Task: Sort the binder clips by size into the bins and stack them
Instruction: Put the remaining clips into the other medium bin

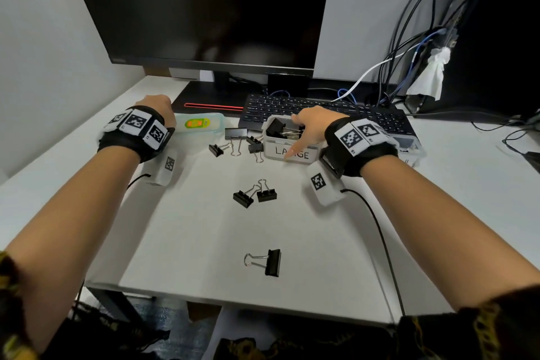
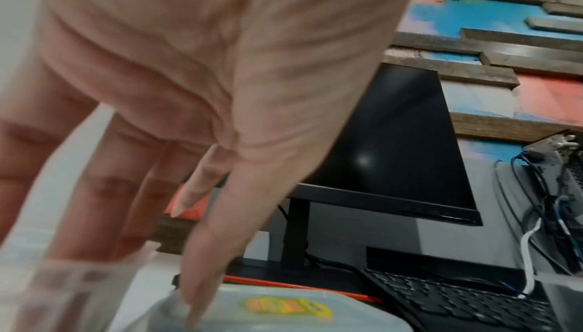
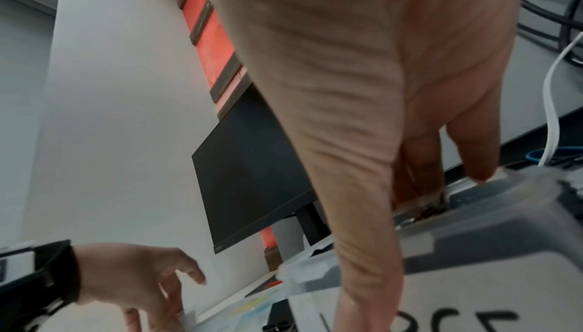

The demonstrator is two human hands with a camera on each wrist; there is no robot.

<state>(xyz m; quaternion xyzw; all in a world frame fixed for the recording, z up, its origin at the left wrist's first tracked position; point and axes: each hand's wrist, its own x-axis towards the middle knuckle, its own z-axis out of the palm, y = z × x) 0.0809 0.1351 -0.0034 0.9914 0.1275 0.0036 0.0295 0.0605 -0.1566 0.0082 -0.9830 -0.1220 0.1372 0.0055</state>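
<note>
left hand [image 1: 156, 108] grip loose, on lidded box [image 1: 201, 123] | right hand [image 1: 314, 126] grips LARGE bin [image 1: 292, 152]

From the head view I see my left hand [image 1: 156, 107] and right hand [image 1: 314, 123] bare, forearms uncovered. Each wrist wears a broad black fabric strap [image 1: 137, 140] ringed with white square tiles printed with black-and-white coded markers. Under each strap, on the side nearer me, hangs a white plastic camera block [image 1: 323, 184] bearing a similar marker, with a thin black cable [image 1: 380, 237] trailing from it. Dark sleeves with a yellow-gold pattern [image 1: 482, 327] bunch near my elbows.
</note>
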